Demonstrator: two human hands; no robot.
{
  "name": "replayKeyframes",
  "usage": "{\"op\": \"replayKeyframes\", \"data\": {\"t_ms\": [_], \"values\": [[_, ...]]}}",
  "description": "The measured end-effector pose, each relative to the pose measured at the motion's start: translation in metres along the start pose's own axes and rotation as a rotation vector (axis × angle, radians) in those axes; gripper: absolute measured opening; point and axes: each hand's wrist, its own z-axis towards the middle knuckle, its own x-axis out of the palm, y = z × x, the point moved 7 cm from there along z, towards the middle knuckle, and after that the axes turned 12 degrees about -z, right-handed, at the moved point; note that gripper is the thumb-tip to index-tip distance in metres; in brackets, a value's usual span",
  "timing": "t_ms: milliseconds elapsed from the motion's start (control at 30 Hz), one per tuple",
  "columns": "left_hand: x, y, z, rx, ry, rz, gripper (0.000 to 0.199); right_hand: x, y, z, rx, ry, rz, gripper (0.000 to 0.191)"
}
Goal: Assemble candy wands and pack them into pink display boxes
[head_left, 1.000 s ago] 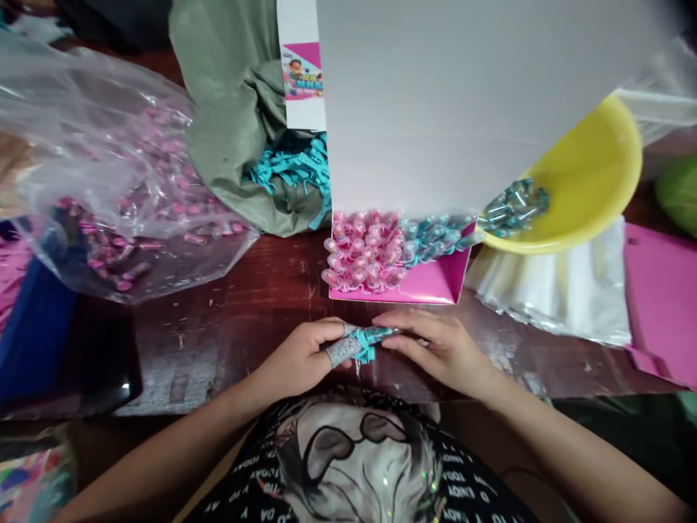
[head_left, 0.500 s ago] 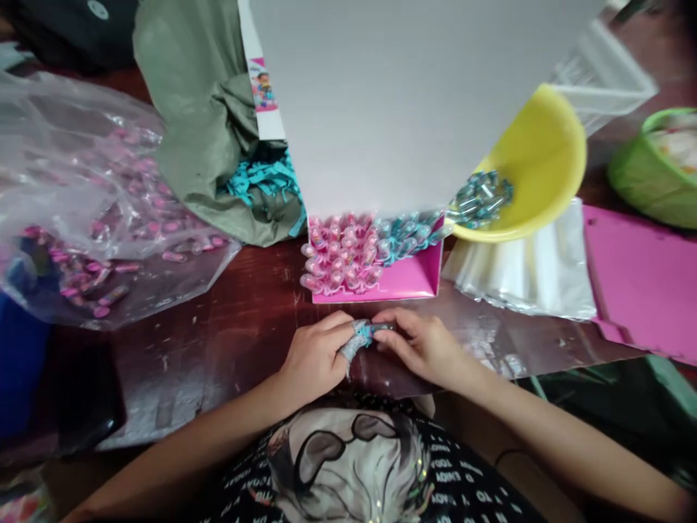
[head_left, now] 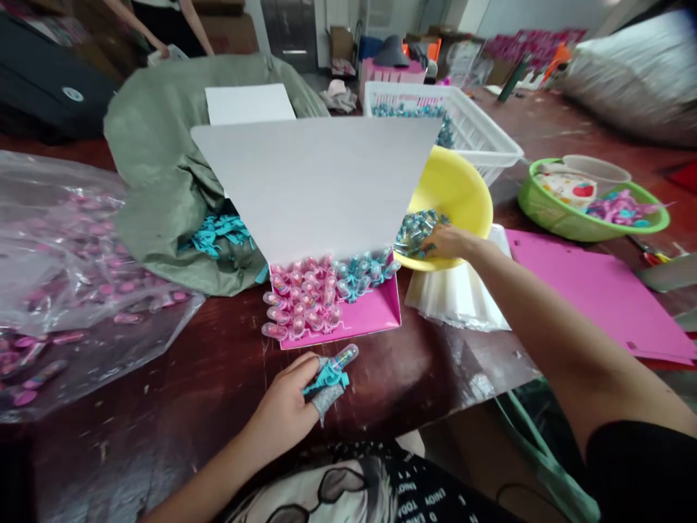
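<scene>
My left hand [head_left: 291, 403], with grey wrapping on its fingertips, pinches a turquoise plastic band topped by a clear capsule [head_left: 344, 356] just above the table. My right hand [head_left: 443, 241] reaches into a tilted yellow bowl [head_left: 468, 192], touching the heap of teal capsules [head_left: 417, 226] there; its fingertips are partly hidden among them. Between both hands stands a pink display box [head_left: 367, 317] with its white lid [head_left: 327, 189] raised. Pink capsule pieces [head_left: 305, 298] fill its left side, and turquoise capsule pieces [head_left: 362, 272] stand at the back right.
On the left lies a clear bag [head_left: 157, 334] of pink capsules. A grey-green sack [head_left: 147, 203] with turquoise bands [head_left: 221, 234] is behind it. Clear plastic sleeves [head_left: 462, 298], pink sheets [head_left: 593, 290], a green basin [head_left: 588, 229] and a white basket [head_left: 490, 142] are on the right. A person [head_left: 168, 25] stands far back.
My right hand has left the piece at my left hand and moved right into the yellow bowl. My left hand still holds the turquoise piece, its capsule now pointing up and right. The view has lifted.
</scene>
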Motion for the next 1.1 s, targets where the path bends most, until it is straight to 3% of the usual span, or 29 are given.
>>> {"op": "replayKeyframes", "data": {"t_ms": [100,200,300,400,500,633,767,967,1100], "values": [[0.009,0.009,0.007,-0.042,-0.041,-0.116,0.020,0.003,-0.002,0.006,-0.046,0.061,0.035,0.024],[0.009,0.010,0.005,-0.091,-0.084,-0.237,0.024,-0.015,0.018,-0.028,-0.035,0.021,0.114,0.022],[0.007,0.006,0.005,-0.130,-0.095,-0.372,0.027,-0.030,0.075,-0.090,-0.091,0.028,0.380,0.029],[0.013,0.001,0.013,-0.127,-0.031,-0.472,0.027,-0.023,0.159,-0.147,-0.323,0.195,0.608,0.028],[0.021,-0.005,0.021,-0.065,0.027,-0.483,0.024,-0.011,0.201,-0.171,-0.388,0.178,0.669,0.028],[0.023,-0.011,0.021,-0.012,0.032,-0.364,0.019,-0.007,0.203,-0.174,-0.403,0.121,0.608,0.029],[0.017,-0.018,0.015,0.109,-0.050,-0.218,0.015,-0.010,0.207,-0.172,-0.365,0.112,0.654,0.025],[0.006,-0.027,0.001,0.397,-0.167,0.102,0.014,0.022,0.222,-0.178,-0.020,0.392,1.108,0.019],[0.005,-0.041,-0.001,0.513,-0.109,0.337,0.011,0.020,0.217,-0.175,0.043,0.497,1.100,0.022]]}}
